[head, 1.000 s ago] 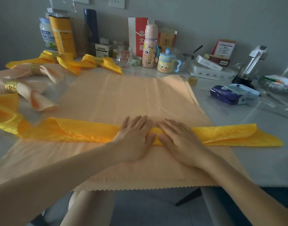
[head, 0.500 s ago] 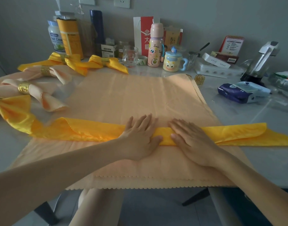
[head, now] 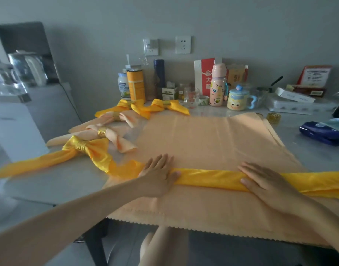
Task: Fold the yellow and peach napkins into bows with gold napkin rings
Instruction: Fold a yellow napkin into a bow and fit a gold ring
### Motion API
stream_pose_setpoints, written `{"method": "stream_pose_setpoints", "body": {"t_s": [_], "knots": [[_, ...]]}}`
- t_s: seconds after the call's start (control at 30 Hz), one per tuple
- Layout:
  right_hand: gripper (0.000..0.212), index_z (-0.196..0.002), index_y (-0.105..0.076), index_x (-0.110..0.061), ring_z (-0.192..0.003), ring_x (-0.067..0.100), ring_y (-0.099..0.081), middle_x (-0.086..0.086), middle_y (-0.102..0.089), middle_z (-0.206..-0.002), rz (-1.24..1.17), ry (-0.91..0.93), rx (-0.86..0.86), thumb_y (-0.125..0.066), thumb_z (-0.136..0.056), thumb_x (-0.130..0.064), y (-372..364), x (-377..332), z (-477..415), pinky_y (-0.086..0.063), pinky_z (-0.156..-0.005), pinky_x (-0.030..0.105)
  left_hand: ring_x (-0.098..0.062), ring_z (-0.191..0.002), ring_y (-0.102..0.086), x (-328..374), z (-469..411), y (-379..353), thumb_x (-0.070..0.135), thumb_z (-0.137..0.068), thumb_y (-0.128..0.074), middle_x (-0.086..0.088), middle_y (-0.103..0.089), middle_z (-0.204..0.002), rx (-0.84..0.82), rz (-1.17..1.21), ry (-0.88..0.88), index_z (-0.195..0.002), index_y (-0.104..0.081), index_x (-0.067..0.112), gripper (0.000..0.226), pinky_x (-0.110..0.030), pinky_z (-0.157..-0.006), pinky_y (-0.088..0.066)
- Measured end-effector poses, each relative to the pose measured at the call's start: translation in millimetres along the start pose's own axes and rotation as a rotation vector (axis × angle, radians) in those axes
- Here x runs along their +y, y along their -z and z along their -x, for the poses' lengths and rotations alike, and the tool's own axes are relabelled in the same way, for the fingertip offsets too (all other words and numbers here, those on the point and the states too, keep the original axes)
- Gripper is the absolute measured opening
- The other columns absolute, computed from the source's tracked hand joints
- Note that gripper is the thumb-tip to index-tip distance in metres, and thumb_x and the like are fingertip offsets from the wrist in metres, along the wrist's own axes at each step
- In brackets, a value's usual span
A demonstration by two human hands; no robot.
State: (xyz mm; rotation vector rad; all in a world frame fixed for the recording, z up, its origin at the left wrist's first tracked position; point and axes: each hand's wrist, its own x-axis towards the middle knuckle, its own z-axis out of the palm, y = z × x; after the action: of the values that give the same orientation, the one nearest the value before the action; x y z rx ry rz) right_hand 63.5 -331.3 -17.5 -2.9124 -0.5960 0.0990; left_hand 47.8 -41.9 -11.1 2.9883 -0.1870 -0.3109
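Both hands are flat and open, palms down, pressing on a yellow band [head: 209,176], a napkin folded into a long strip lying crosswise over the peach cloth [head: 209,139]. Left hand [head: 157,176] sits near the band's left part, fingers spread and pointing away from the person, thumb lying along the fold. Right hand [head: 264,181] is well apart from it further right, fingers angled toward the left. Neither one is gripping anything, just holding the fabric down

The peach cloth is spread wide on the table [head: 72,181], its zigzag front edge hanging a bit over the near side. The band runs off the right of the picture, and its left end reaches past the cloth's edge, close to a finished yellow bow [head: 84,148] with a gold ring round its middle. Behind that bow are two peach bows [head: 107,134], also ringed, and further back two more yellow ones [head: 157,107] up near the jars

A loose gold ring [head: 273,118] sits just off the cloth's far right corner. Along the wall there's a pink bottle [head: 217,85], a cartoon mug [head: 238,99], a glass [head: 191,97], and a blue pack [head: 322,131] out on the right
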Motion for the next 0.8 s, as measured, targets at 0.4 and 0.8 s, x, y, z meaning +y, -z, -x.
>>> {"method": "stream_pose_setpoints", "body": {"t_s": [0.4,0.8], "knots": [[0.031,-0.113,-0.059,-0.021,-0.104,0.015,-0.053,-0.003,-0.056,-0.113,-0.045,-0.017,-0.089,-0.063,-0.084,-0.029,46,-13,-11,-0.043,-0.086,0.024,-0.028,-0.115,-0.048,85,-14,32,0.034,-0.091,-0.054,-0.011,-0.05,-0.126,0.003,-0.05,-0.125,-0.128,-0.052,0.013,0.042,-0.037,-0.091,-0.04],[0.02,-0.074,-0.055,-0.019,-0.065,0.004,-0.047,-0.009,-0.052,-0.072,-0.119,-0.022,-0.292,-0.067,-0.085,-0.032,84,1,-48,-0.036,-0.056,0.014,-0.021,-0.096,-0.054,46,-50,86,0.04,-0.09,-0.057,0.001,-0.051,-0.097,-0.308,-0.042,-0.068,-0.118,-0.057,0.01,0.041,-0.032,-0.083,-0.048]]}}
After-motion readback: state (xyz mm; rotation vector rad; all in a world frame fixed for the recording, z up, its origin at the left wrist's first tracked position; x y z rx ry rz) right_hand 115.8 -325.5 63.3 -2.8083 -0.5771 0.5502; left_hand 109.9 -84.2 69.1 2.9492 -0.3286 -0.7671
